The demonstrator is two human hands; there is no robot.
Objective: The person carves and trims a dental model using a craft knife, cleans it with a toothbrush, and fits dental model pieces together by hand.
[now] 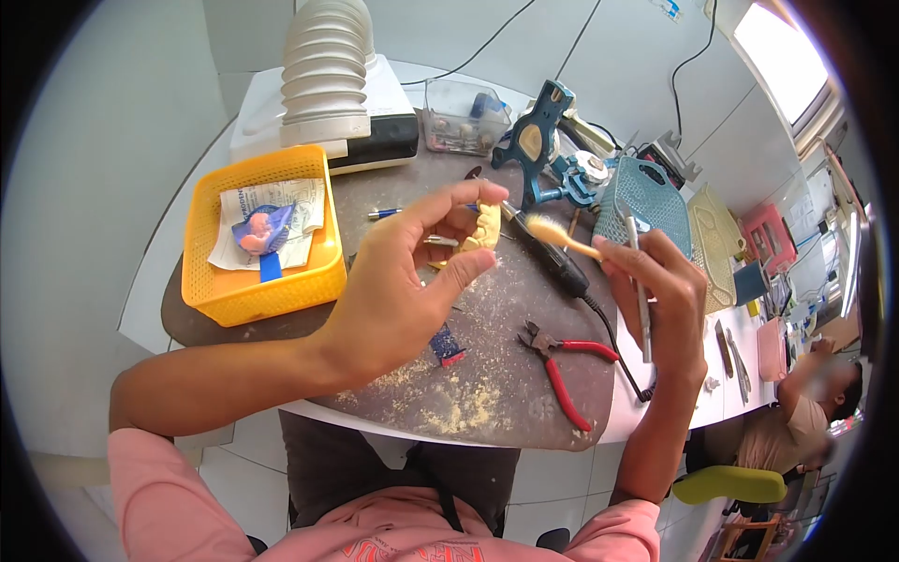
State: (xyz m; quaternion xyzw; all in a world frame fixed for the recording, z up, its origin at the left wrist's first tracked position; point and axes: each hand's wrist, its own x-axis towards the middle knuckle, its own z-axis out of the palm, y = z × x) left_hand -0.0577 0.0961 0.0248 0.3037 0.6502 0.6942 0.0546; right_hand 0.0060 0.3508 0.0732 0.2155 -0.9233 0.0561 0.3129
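My left hand point(398, 276) is closed around a pale yellow dental cast point(487, 228), gripped between thumb and fingers above the work table. My right hand point(672, 295) pinches the handle of a small brush point(549, 230), its pale bristles pointing toward the cast but apart from it. A thin metal hand instrument point(643, 318) is also held in the right hand, hanging nearly upright across the fingers. Beneath the hands lies a black rotary handpiece point(554, 259) with a coiled cord. Pale yellow dust point(468, 403) is scattered on the dark table mat point(375, 412).
Red-handled cutting pliers point(562, 370) lie at the mat's right. On the left sits a yellow basket point(211, 300) with paper and a bagged pink item. A blue articulator point(534, 145) and a teal basket point(646, 187) stand behind. One person point(782, 436) sits at far right.
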